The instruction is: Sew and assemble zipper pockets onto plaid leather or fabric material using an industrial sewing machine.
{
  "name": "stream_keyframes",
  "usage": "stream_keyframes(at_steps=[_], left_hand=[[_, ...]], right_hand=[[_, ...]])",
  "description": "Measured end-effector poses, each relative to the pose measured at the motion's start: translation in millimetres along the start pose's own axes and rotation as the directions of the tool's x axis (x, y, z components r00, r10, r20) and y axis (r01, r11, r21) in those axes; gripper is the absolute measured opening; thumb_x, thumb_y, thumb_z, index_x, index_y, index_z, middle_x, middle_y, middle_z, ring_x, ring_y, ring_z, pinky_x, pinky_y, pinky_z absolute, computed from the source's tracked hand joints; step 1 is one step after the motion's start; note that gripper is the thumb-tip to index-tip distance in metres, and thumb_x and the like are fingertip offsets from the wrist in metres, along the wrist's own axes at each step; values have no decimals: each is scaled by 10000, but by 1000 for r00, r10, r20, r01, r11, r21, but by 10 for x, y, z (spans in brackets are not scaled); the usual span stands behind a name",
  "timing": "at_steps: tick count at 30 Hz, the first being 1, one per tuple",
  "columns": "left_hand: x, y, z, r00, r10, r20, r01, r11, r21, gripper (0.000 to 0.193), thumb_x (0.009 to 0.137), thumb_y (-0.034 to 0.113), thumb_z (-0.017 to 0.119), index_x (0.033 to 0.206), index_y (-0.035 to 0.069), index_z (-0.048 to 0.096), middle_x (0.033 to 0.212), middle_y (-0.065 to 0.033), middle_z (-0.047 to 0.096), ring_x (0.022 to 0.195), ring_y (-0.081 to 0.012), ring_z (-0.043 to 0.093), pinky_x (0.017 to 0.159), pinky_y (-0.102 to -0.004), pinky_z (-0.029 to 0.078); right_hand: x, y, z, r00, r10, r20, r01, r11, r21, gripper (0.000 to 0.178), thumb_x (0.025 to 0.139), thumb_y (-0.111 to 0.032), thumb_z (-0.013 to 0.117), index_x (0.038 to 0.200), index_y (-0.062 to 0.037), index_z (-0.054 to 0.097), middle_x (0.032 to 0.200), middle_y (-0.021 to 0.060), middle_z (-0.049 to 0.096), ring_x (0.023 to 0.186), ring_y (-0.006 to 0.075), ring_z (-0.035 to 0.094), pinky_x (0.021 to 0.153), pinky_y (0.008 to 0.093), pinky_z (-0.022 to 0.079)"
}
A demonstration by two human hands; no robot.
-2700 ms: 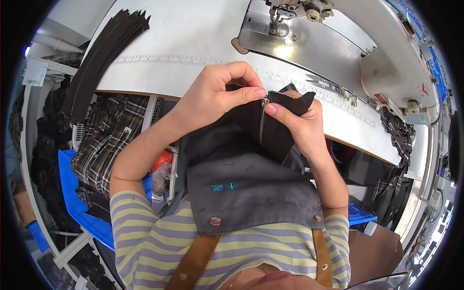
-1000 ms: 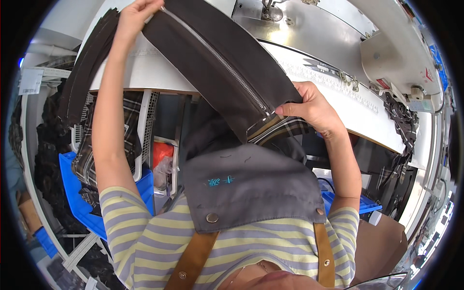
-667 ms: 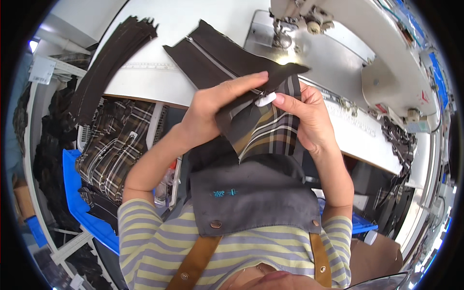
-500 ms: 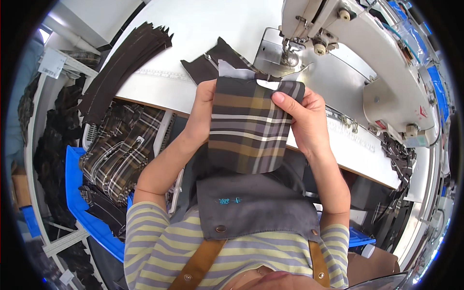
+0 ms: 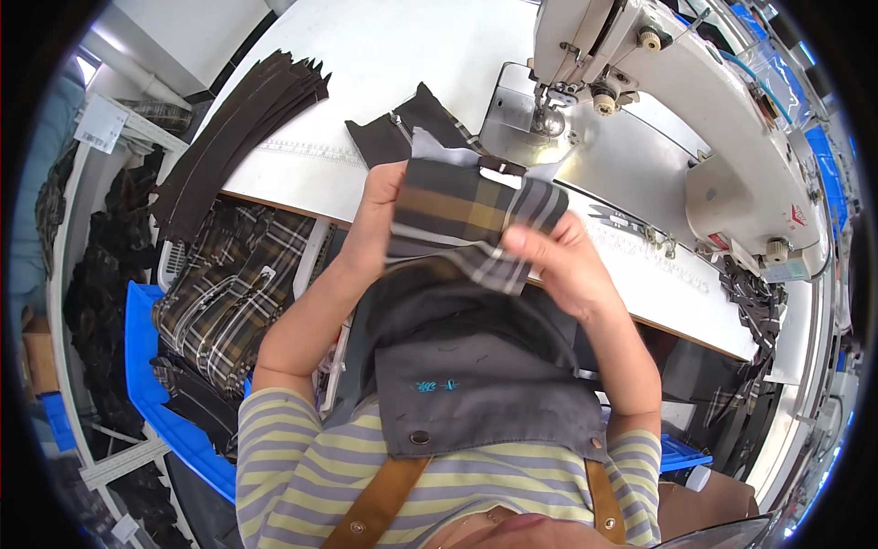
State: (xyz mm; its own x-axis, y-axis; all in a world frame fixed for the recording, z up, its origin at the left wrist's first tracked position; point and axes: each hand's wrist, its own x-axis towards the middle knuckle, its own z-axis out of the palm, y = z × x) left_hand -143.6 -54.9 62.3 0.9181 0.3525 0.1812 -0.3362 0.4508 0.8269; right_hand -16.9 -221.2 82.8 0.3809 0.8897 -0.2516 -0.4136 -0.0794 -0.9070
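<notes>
Between my hands, just in front of the table's near edge, is a plaid fabric piece (image 5: 448,206) in dark grey, brown and white. A white label (image 5: 500,177) and pale grey lining show along its top edge. My left hand (image 5: 377,215) is closed on the piece's left side, with its fingertips hidden behind the cloth. On the lower right side, my right hand (image 5: 562,261) pinches the cloth, thumb in front, and the lower part is bent and slightly blurred. Right behind lies a dark fabric piece with a zipper (image 5: 412,123), flat on the table.
A sewing machine (image 5: 722,119) stands at the right on the white table (image 5: 402,46). Dark fabric strips (image 5: 242,128) are stacked at the left. Below them, a blue bin (image 5: 146,366) holds plaid pieces (image 5: 224,293). Cloth scraps (image 5: 754,302) hang at the right edge.
The plaid piece, hanging flat before, is now bent up at its lower part. My right hand has moved down and slightly left along its side; my left hand has shifted slightly.
</notes>
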Motion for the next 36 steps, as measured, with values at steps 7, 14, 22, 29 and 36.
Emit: stream_keyframes(at_steps=[7, 14, 22, 29, 36], left_hand=[[152, -23, 23, 976, -180, -121, 197, 970, 142, 155, 877, 36, 616, 997, -50, 661, 958, -76, 691, 882, -109, 641, 800, -238, 483], [152, 1, 20, 982, -152, -111, 163, 982, 97, 160, 872, 43, 621, 994, -49, 664, 966, -82, 692, 882, -108, 642, 815, -242, 479], [171, -21, 61, 986, -126, -108, 140, 981, 133, 169, 888, 48, 599, 1012, -50, 662, 975, -86, 691, 857, -103, 644, 779, -231, 492], [191, -4, 118, 984, -161, -82, 169, 979, 110, 167, 868, 56, 637, 1001, -39, 666, 934, -70, 694, 837, -87, 637, 763, -230, 495], [221, -32, 161, 994, -29, -103, 63, 938, 341, 227, 779, 28, 736, 995, -11, 675, 899, -41, 688, 799, -82, 619, 736, -241, 502]], right_hand=[[116, -481, -139, 819, -574, 9, 566, 811, 148, 564, 972, -274, 476, 1448, -42, 280, 1385, 189, 448, 1202, 301, 511, 989, 374, 426], [252, 70, -243, 721, -593, -359, 567, 802, -188, 562, 843, -257, 707, 1279, 30, 500, 1219, 103, 575, 1125, 182, 533, 977, 317, 398], [360, 169, -279, 821, -481, -309, 482, 873, -79, 318, 880, -271, 661, 1009, 19, 648, 941, 40, 656, 879, 100, 561, 856, 259, 407], [354, 112, -175, 825, -554, -108, 543, 832, -115, 192, 856, -128, 694, 997, 1, 678, 940, 50, 689, 833, 89, 609, 773, 245, 481], [420, 65, -20, 844, -489, -219, 481, 872, -93, 162, 861, -93, 684, 984, 11, 671, 895, 54, 691, 763, 88, 618, 708, 240, 504]])
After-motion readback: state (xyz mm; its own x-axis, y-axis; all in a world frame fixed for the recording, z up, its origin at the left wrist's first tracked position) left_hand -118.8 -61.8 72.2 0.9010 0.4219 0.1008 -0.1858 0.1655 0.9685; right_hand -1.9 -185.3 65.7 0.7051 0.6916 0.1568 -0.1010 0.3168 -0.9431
